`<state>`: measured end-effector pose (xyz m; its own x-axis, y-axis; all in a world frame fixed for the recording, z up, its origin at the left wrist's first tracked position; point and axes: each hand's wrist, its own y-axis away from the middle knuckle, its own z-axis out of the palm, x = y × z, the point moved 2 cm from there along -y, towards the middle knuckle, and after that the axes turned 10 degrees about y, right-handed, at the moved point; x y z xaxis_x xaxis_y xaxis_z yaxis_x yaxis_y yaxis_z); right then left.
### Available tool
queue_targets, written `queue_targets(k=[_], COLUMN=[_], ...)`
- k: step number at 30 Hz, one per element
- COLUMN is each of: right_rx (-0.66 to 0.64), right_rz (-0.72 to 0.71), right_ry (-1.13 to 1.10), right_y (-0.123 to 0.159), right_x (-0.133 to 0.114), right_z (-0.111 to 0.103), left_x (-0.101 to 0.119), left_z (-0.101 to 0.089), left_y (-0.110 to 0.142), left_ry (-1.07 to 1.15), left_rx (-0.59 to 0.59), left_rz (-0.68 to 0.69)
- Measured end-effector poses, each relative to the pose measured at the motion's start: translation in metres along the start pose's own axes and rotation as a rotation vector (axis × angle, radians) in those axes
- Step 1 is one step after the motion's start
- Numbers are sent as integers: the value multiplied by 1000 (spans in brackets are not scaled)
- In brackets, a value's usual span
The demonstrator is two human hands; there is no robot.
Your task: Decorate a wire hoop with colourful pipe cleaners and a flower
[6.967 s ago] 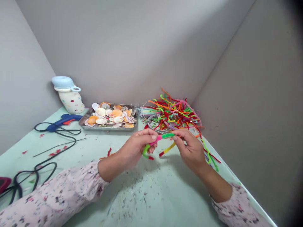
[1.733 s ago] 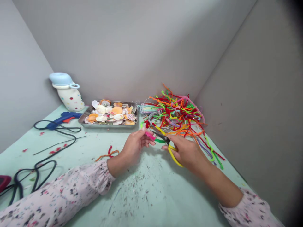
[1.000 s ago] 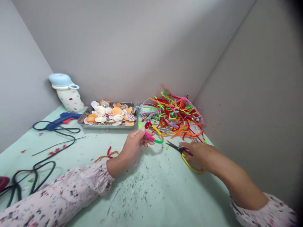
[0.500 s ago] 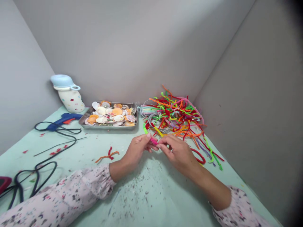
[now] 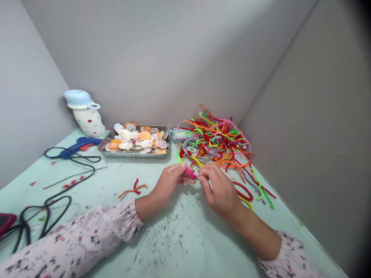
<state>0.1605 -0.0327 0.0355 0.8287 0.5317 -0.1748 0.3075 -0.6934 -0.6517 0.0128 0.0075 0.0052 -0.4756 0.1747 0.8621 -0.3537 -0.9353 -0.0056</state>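
Observation:
Between the thumb and fingers of my left hand (image 5: pixel 173 178) is a pink pipe cleaner (image 5: pixel 190 173), bunched into a short fuzzy piece. A bright green pipe cleaner (image 5: pixel 179 157) sticks up just beyond the left fingertips; whether it joins the pink piece cannot be seen. My right hand (image 5: pixel 217 189) is closed in a pinch at the right end of the pink piece, where a bit of green shows. Its fingers hide most of what they grip. Behind both hands lies a tangled pile of coloured pipe cleaners (image 5: pixel 224 135).
A metal tray (image 5: pixel 136 155) of seashells stands at the back. Left of it are a bottle (image 5: pixel 89 121) with a blue cap and a blue glue gun (image 5: pixel 77 146) with a looping black cord (image 5: pixel 48 204). A small orange and red twisted piece (image 5: pixel 133 189) lies left of my hands.
My right hand has shifted slightly right, away from the left fingertips, so more of the pink piece shows. The left hand has hardly moved. The whole view has shifted a little.

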Motion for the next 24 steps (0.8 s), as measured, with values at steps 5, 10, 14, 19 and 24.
queue_targets(k=[5, 10, 14, 19, 24], right_rx=[-17, -11, 8, -20, -45], right_rz=[22, 121, 183, 218, 290], right_ry=[-13, -118, -167, -238, -274], right_y=[1, 2, 6, 16, 21], right_x=[1, 3, 6, 8, 8], right_z=[6, 5, 7, 20, 26], left_x=[2, 2, 3, 4, 0], left_z=[6, 7, 7, 7, 5], left_y=[6, 6, 6, 6, 5], left_ry=[-161, -181, -187, -202, -230], left_rx=[-73, -93, -96, -81, -70], left_rz=[34, 17, 15, 44, 82])
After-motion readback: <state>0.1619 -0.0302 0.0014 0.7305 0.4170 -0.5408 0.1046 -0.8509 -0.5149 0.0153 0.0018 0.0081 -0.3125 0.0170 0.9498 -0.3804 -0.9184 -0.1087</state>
